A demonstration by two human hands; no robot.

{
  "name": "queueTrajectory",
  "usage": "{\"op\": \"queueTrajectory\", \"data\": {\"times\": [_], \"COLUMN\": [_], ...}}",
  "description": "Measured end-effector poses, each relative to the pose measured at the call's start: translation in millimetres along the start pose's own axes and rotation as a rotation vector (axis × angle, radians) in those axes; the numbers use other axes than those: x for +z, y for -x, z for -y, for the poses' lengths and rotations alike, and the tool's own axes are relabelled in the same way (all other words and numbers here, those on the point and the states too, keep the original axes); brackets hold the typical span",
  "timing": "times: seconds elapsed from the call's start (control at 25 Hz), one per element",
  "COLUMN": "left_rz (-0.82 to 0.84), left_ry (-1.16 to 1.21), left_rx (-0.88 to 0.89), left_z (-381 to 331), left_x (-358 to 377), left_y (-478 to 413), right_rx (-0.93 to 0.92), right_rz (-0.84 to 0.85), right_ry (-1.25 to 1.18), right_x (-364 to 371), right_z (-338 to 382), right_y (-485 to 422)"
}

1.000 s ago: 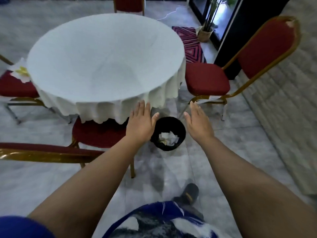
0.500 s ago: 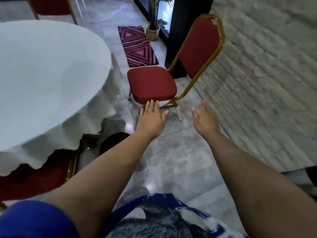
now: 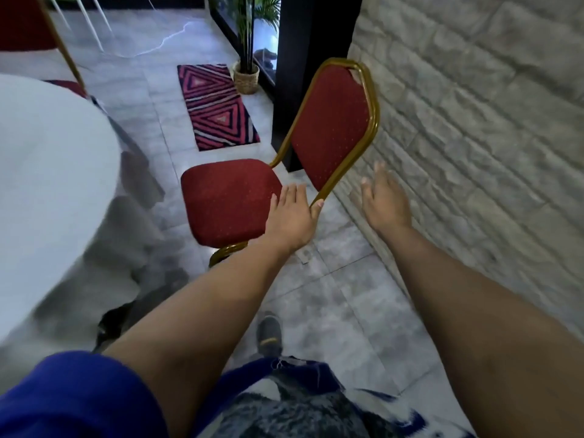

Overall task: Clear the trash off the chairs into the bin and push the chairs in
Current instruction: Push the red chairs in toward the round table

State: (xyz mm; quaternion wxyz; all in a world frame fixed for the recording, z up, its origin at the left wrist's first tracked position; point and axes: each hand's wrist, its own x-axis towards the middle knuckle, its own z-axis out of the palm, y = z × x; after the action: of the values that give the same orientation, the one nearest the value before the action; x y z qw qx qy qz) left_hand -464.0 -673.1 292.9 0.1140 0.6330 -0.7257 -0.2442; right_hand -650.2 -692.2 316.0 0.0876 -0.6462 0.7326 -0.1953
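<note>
A red chair stands apart from the white-clothed worktop, near a brick wall; the left hand, fingers spread and empty, overlaps its seat, while the right hand hangs open beside its backrest.

No legible text, label, brand, number or sign on any surface in view.

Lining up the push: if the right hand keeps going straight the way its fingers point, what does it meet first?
Probably the gold frame of the chair back; the right hand is open and empty, but the stone wall lies close beside, and depth is unclear.
</note>
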Motion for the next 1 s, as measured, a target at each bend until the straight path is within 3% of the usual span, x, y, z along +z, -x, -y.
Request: {"op": "queueTrajectory", "data": {"times": [0.24, 0.48, 0.8, 1.0], "left_rz": [-0.015, 0.029, -0.089, -0.29], "left_ry": [0.003, 0.044, 0.129, 0.182], "left_rx": [0.057, 0.066, -0.12, -0.269], "left_z": [-46, -89, -150, -168], "left_x": [-22, 2, 40, 58], "left_y": [-145, -245, -358, -394], "right_rx": [-0.038, -0.048, -0.328, -0.54], "right_rz": [-0.029, 0.023, 0.2, 0.288], "right_ry": [-0.043, -0.067, -0.029, -0.003], "right_x": [-6, -7, 18, 34], "right_z": [-19, -47, -68, -56], "right_y": [-153, -271, -432, -485]}}
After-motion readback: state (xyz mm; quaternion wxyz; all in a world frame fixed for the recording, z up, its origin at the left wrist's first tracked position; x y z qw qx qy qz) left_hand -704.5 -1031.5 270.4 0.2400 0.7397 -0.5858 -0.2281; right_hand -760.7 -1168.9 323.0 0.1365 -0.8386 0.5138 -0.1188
